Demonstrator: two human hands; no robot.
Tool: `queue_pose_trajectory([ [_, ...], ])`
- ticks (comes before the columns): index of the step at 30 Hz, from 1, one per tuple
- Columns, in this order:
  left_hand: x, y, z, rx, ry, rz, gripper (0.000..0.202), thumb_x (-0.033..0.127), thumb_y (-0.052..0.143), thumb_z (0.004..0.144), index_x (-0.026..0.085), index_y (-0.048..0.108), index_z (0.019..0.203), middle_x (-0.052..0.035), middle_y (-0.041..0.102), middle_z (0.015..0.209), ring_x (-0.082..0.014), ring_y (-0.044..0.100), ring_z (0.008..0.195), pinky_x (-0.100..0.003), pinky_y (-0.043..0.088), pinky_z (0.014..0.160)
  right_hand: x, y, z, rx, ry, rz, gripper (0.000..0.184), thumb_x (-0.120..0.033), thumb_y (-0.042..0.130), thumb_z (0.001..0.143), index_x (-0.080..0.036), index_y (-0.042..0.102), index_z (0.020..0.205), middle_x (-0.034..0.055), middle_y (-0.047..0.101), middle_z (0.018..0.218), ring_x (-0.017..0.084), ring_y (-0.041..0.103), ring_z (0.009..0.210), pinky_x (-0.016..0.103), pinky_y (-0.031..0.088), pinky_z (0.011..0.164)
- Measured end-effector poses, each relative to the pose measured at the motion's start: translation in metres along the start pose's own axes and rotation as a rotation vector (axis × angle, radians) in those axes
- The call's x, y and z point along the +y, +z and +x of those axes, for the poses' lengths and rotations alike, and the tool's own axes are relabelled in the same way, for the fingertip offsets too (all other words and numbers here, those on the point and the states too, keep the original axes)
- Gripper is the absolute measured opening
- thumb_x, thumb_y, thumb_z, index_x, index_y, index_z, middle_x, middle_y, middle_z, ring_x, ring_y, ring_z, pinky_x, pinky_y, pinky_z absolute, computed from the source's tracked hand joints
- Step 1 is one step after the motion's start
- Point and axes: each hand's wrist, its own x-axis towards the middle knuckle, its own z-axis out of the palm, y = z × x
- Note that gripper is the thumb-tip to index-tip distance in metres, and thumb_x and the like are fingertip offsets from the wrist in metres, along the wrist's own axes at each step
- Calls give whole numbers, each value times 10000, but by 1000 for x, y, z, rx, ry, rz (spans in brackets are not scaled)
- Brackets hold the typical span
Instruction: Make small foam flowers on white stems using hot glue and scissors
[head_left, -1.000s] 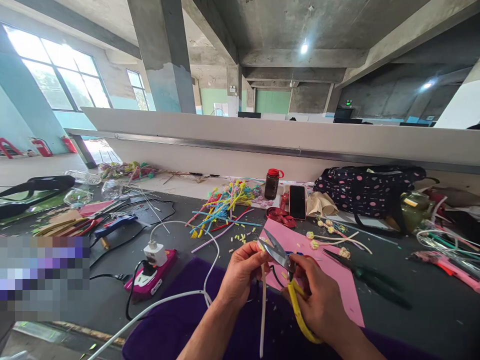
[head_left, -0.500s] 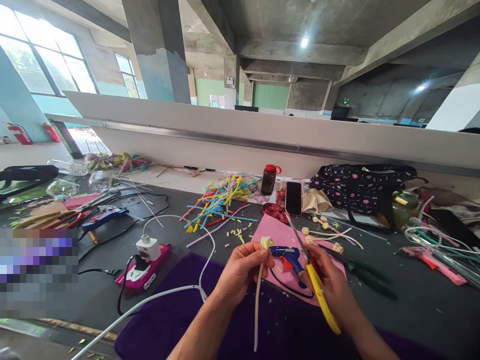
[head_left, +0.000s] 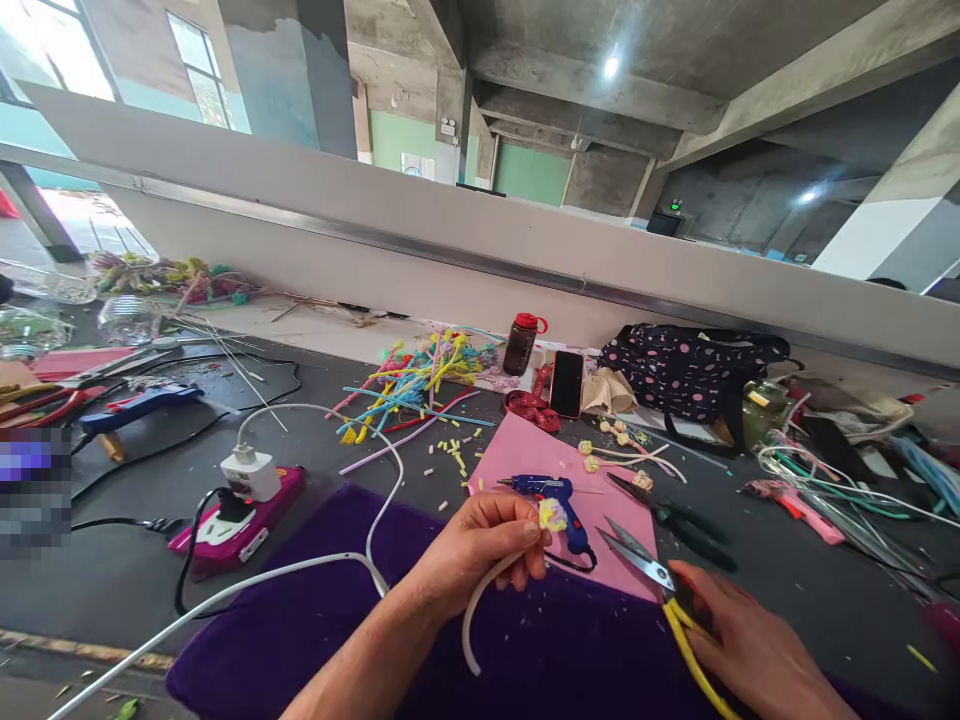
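Note:
In my left hand [head_left: 487, 550], thumb and fingers pinch a pipe-cleaner flower, its small yellow and lilac head [head_left: 553, 514] at the fingertips and its pale stem [head_left: 471, 625] curving down. My right hand [head_left: 739, 630] grips yellow-handled scissors [head_left: 660, 572] by the handles; the blades are parted and point toward the flower, apart from it. Behind the left hand a blue glue gun [head_left: 544, 487] lies on a pink sheet [head_left: 510, 445]. Similar finished-looking flowers [head_left: 592, 463] lie on the table to the right of the sheet. Green-handled pliers [head_left: 694, 535] rest partly on the sheet.
A heap of coloured pipe cleaners [head_left: 420, 380] lies at the back, with cut bits [head_left: 454, 455] near it. A magenta power strip [head_left: 281, 505] and white cable stand left. A bottle [head_left: 521, 345], a phone [head_left: 566, 383] and a patterned bag [head_left: 690, 375] line the back.
The scissors have opened and moved right and down, away from the flower. My left hand has tipped the flower head to the right, and its stem now curves. The camera view has shifted right.

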Motion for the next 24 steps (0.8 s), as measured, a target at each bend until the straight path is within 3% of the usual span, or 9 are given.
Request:
queue_pose_trajectory([
  [4,4,4,0,20,8,25,214,342,680,698,144,614,653,-27,636,551,-61,511,400,-140,309,368,-9,-13,8,38,-67,-191,463,-314,627,700,-328,566,1159,37,668,873,269,652,763,326,469,609],
  [6,12,12,-3,8,14,37,219,343,682,694,144,610,639,-30,635,552,-61,505,396,-143,307,362,-21,-25,13,65,-60,-152,389,-329,638,703,-319,607,1091,28,653,832,249,643,717,320,467,600],
  [10,29,35,-7,-66,-21,97,198,342,664,717,149,637,680,-31,641,558,-50,477,374,-143,277,341,-63,-64,25,-21,-81,459,261,-377,516,836,-281,599,1065,14,643,839,173,620,708,274,481,614],
  [12,30,46,-4,-143,-78,133,208,355,650,726,150,641,693,-35,645,563,-54,474,361,-148,258,327,-85,-83,35,-33,-165,763,327,-396,537,821,-238,578,1104,39,631,894,170,602,732,266,480,608],
  [14,26,51,6,-138,-101,177,214,360,644,728,147,642,702,-36,649,569,-58,483,370,-151,274,339,-102,-92,48,-13,-286,968,422,-415,586,774,-223,542,1147,36,611,923,159,576,748,285,477,683],
  [17,13,47,24,-51,-99,241,232,364,672,692,138,626,667,-37,650,573,-67,502,390,-153,286,349,-110,-83,73,-70,-406,1050,559,-438,680,674,-217,524,1164,44,563,992,145,537,745,269,459,647],
  [20,1,36,38,-13,-132,252,256,379,665,688,133,604,652,-24,637,555,-66,501,387,-154,286,345,-103,-61,92,-111,-403,1083,544,-399,697,674,-222,528,1160,25,533,956,122,511,711,245,434,607],
  [24,-14,28,47,-10,-180,232,289,407,650,693,122,597,697,-26,642,580,-64,497,383,-157,291,342,-90,-40,97,-105,-397,1108,452,-349,714,685,-236,577,1101,-8,518,834,114,489,672,233,421,592],
])
